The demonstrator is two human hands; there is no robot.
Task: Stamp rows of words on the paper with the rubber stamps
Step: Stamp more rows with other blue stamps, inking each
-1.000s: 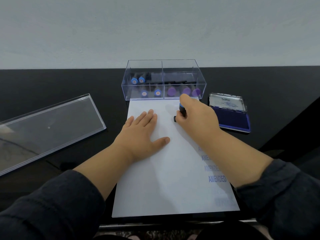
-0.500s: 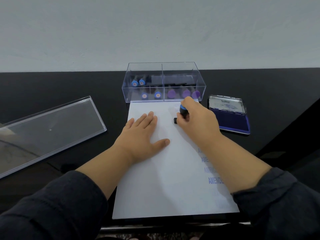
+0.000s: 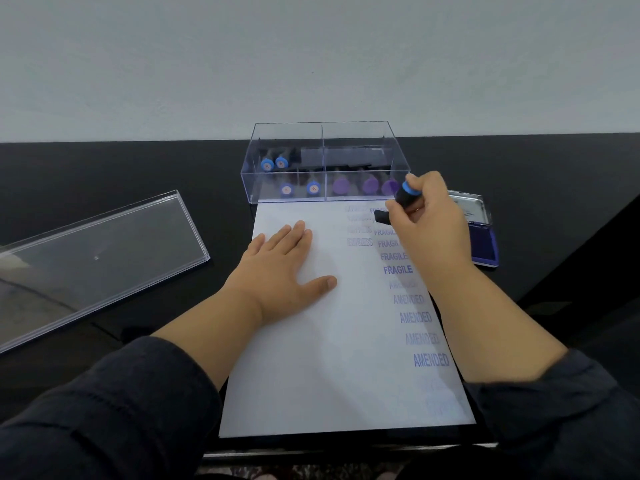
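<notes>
Head view: paper (image 3: 311, 358) lying on black table (image 3: 121, 161), near edge of clear box (image 3: 325, 161); blue EXPRESS, FRAGILE, AMENDED rows showing down right side. Since earlier frame, right hand (image 3: 433, 216) lifting off toward far right, uncovering prints. Right fingers gripping blue-capped stamp (image 3: 403, 202), tilted above paper's far right corner. Left hand (image 3: 284, 268) lying flat, fingers spread, pressing paper.

A clear plastic lid (image 3: 93, 261) lies flat on the black table (image 3: 121, 164), well left of the fingers.
</notes>
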